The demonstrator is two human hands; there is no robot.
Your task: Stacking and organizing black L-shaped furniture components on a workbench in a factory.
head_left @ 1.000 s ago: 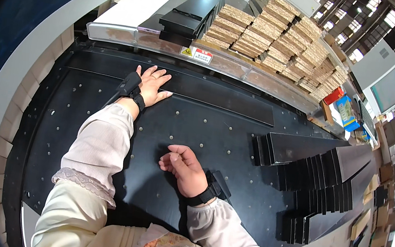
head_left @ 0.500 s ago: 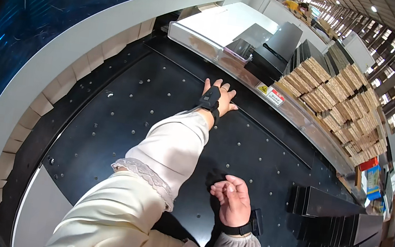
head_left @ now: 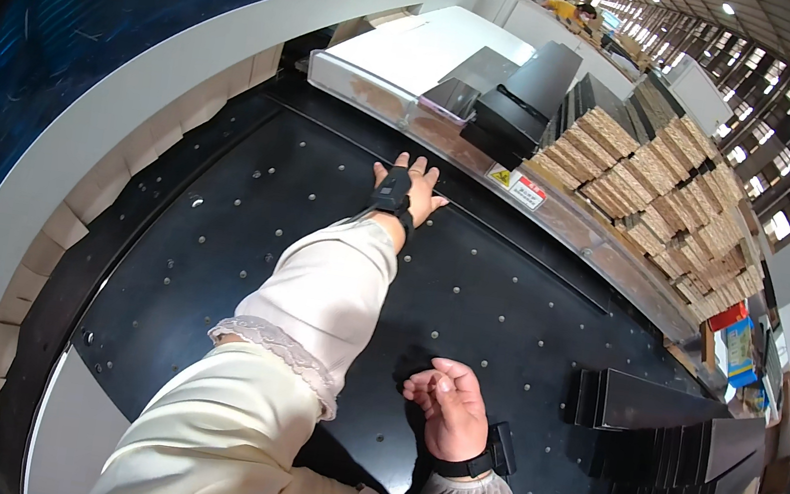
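My left hand [head_left: 405, 194] reaches forward with its fingers spread. It lies flat on a long, narrow black board [head_left: 526, 246] along the far side of the black worktable [head_left: 321, 196], and appears to hold nothing. Closer to my body, my right hand [head_left: 452, 415] hovers over the tabletop with its fingers curled loosely inward. Nothing shows in that curled hand. Each wrist carries a black strapped device.
A pale curved machine frame [head_left: 123, 98] with hanging strip flaps borders the left. Beyond a clear guard rail [head_left: 608, 242] stand stacked particleboard strips [head_left: 619, 162] and dark panels [head_left: 539, 85]. Several black boards [head_left: 660, 411] line the right side. A person [head_left: 571, 11] is far back.
The whole scene has shifted slightly left in view. My left hand stays spread on the long board, and my right hand keeps its curl.
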